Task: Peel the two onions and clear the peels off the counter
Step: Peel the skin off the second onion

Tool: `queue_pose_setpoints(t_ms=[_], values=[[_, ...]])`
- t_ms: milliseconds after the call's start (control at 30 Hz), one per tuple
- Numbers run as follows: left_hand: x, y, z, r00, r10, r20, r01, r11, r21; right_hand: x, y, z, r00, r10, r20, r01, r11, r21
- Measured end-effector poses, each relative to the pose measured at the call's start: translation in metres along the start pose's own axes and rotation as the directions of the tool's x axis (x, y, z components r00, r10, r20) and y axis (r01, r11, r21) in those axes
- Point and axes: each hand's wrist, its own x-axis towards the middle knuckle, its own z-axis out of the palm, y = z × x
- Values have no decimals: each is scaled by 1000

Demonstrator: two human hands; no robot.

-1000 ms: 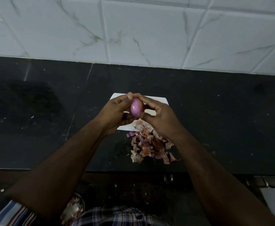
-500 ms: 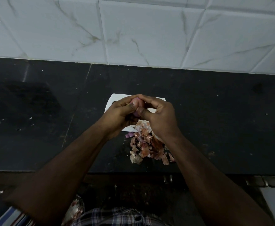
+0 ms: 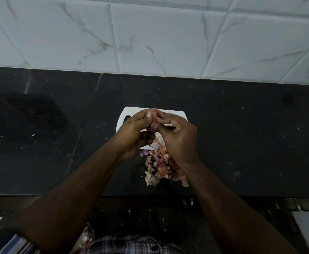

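Black stone counter (image 3: pixel 241 143) under a wall of white marbled tile (image 3: pixel 159 43); light is dim.

Fingertips first. Both hands meet above the far part of a white cutting board (image 3: pixel 179 114). Left hand (image 3: pixel 133 132) has thumb and fingers curled round a small onion (image 3: pixel 151 129), of which only slivers of pale pink-purple show between the digits. Right hand (image 3: pixel 177 136) pinches at the top of the same onion with thumb and forefinger, the remaining fingers curled under. Judged: left hand steadies the bulb while right hand picks at a last bit of skin or the root end. Holding it over the board keeps droppings in one place.

Outward. Just below the right hand, a heap of peels (image 3: pixel 161 169), papery tan and pink, lies on the counter at the near edge of the board, partly hidden by the right wrist. A few small purple offcuts (image 3: pixel 144 153) sit beside the heap on its left. Peels piled together should make one sweep enough for clearing; that step is not yet done.

Second onion: not visible, whether hidden by the hands or elsewhere cannot be told.

Near edge: a checked garment (image 3: pixel 131 244) and a striped cloth (image 3: pixel 18 244) at bottom of view.

Writing, brands, labels: none legible anywhere.
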Motion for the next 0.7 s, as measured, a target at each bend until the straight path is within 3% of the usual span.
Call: queue_pose_setpoints(t_ms=[100,167,467,633,700], values=[[-1,-2,-5,999,-40,27,41,997,-69,12,-4,-10,962,161,222,-180,981,68],[-2,-3,-6,997,-44,67,49,996,-71,15,-5,-11,927,167,335,-196,979,52],[-4,-9,-11,992,-38,117,42,999,-32,13,8,-8,889,307,341,-397,888,234],[-6,-11,-12,989,-51,137,60,996,-60,13,8,-11,901,335,277,-412,859,305],[-5,-11,-13,989,-44,138,49,998,-36,12,5,-10,893,313,325,-409,864,293]])
